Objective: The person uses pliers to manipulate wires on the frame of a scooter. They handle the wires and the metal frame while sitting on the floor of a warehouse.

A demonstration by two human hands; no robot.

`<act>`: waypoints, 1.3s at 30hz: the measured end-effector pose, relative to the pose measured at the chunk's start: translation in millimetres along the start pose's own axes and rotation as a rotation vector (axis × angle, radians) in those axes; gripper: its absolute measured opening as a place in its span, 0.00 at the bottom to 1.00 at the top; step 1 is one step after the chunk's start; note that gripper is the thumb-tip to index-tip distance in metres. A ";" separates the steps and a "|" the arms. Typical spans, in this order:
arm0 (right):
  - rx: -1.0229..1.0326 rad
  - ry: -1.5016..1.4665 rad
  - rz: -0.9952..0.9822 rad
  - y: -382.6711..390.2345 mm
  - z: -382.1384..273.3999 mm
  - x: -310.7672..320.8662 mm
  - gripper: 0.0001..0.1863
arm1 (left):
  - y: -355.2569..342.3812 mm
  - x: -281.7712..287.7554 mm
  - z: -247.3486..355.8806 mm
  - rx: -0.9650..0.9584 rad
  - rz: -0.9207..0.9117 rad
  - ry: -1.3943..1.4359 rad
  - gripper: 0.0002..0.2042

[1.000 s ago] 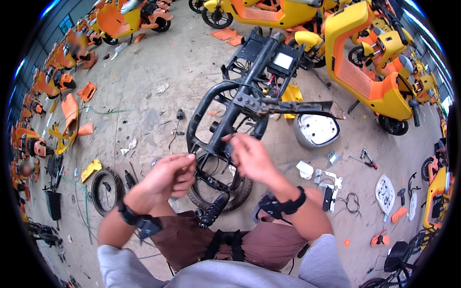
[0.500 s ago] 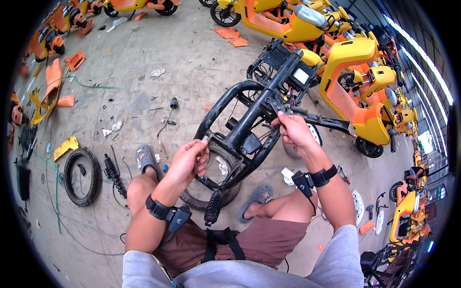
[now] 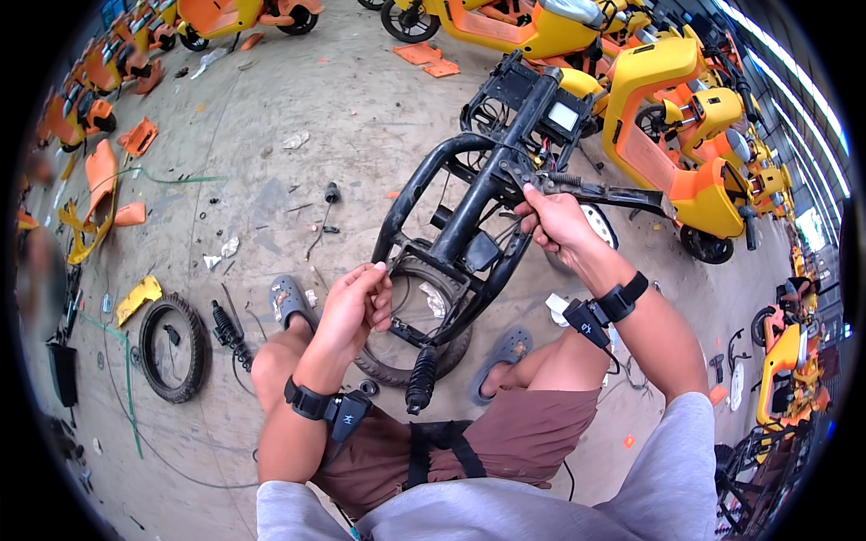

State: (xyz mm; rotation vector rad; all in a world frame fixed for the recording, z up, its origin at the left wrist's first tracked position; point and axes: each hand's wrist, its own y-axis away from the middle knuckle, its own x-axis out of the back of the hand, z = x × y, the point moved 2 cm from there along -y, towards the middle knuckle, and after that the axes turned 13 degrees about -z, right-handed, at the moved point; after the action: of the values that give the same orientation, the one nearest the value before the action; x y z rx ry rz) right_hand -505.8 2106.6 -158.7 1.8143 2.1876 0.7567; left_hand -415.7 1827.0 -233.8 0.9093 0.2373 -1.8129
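Tilted in front of me is a black scooter frame (image 3: pixel 465 221) of thick tubes, with cables and a small white panel at its far end. My left hand (image 3: pixel 359 307) is closed in a pinch beside the frame's near left corner; anything between its fingertips is too small to tell. At the frame's right side, my right hand (image 3: pixel 561 221) has its fingers curled, with the tips at a metal bracket (image 3: pixel 516 173); whatever they grip is hidden. A ribbed black shock absorber (image 3: pixel 421 379) juts from the frame's near end. Under the frame lies a black tyre (image 3: pixel 390 368).
On the floor at left lie another tyre (image 3: pixel 197 356), a second shock absorber (image 3: pixel 227 329) and a yellow panel (image 3: pixel 138 299). Yellow-and-orange scooters (image 3: pixel 663 149) stand at right and along the back. My clog-shod feet flank the frame's near end.
The view has shifted slightly, so the scene sits a little differently in the picture. Both hands keep nearly the same places at the frame, still closed.
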 end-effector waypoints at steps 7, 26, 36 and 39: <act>0.009 -0.162 -0.012 -12.8 16.3 -28.4 0.23 | 3.2 4.7 -3.7 0.009 0.005 -0.021 0.11; 0.489 -0.703 -0.439 -80.0 -18.8 -95.5 0.16 | 3.8 11.9 6.3 -0.055 0.059 -0.016 0.11; 0.248 -0.073 -0.356 51.3 52.9 -78.8 0.21 | -21.3 6.2 -21.4 -0.129 -0.101 -0.434 0.13; 0.152 -0.015 -0.465 68.4 78.1 -83.8 0.21 | -27.0 -11.2 -38.7 -0.097 -0.275 -0.450 0.18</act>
State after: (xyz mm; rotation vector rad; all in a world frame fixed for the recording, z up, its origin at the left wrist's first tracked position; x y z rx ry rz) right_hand -392.1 2054.0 -204.6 1.2727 2.5719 0.4832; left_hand -419.0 1867.9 -259.7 0.3951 0.1669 -2.1858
